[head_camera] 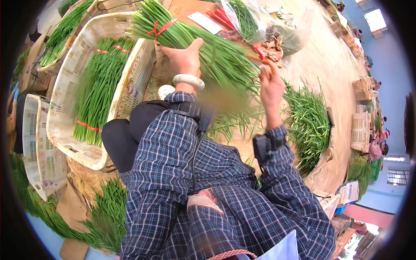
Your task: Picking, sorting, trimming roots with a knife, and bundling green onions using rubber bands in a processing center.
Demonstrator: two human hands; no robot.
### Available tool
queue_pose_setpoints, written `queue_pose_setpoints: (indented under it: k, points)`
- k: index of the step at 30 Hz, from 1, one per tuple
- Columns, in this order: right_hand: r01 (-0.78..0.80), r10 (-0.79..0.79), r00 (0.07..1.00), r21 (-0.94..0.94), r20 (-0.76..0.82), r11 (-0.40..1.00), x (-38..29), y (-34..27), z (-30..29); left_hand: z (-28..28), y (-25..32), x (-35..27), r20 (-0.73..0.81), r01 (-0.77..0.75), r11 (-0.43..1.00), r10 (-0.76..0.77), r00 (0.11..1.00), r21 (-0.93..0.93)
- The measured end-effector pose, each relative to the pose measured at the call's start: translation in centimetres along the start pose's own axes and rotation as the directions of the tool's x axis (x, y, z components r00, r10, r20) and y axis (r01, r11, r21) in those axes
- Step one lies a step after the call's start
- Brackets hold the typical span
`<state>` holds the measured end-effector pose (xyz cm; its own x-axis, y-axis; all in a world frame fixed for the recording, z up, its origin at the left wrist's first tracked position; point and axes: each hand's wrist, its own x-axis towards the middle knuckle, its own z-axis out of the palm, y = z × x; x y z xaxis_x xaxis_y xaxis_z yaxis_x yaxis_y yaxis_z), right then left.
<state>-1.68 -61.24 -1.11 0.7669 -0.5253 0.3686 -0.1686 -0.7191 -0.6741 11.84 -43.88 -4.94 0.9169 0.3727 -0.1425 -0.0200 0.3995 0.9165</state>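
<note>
My left hand (pixel 185 58) grips a thick bunch of garlic chives (pixel 224 58) from below, near its pale cut ends. A red tie (pixel 162 27) is knotted around the bunch close to those ends. The leafy end slants down to the right, towards my right hand (pixel 272 83). My right hand is raised beside the leaf tips, its fingers pinched on a thin red strip (pixel 259 51); its exact form is hard to make out. Fingers of my left hand under the bunch are hidden.
A white plastic crate (pixel 61 94) at my left holds tied chive bundles (pixel 104 84). Loose chives (pixel 307 123) lie in a heap at right. On a brown board (pixel 182 8) ahead are a white card (pixel 204 22), red strips (pixel 222 18) and plastic bags (pixel 292 39). Another crate (pixel 48 156) stands far left.
</note>
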Motion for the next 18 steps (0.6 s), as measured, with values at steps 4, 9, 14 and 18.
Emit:
queue_pose_setpoints:
  k: [4,9,14,18]
  points:
    - [0.136,-0.153,0.932,0.075,0.329,0.988,-2.5,-1.6,-1.9,-0.6,0.2,0.3,-0.038,-0.003,0.999,0.001,0.999,-0.048]
    - [0.477,-0.409,0.815,-0.074,0.410,0.876,-3.4,-4.2,1.4,-0.5,0.5,-0.1,-0.029,-0.043,0.998,0.042,0.999,-0.039]
    - [0.376,-0.412,0.896,0.214,0.162,0.902,-4.4,-3.5,2.0,-0.5,0.9,0.1,-0.045,-0.032,0.993,0.027,0.999,-0.112]
    - [-0.008,-0.054,0.984,0.343,0.172,0.939,-3.8,-2.5,-0.7,-0.4,0.7,0.6,-0.035,-0.012,0.963,0.003,0.999,-0.270]
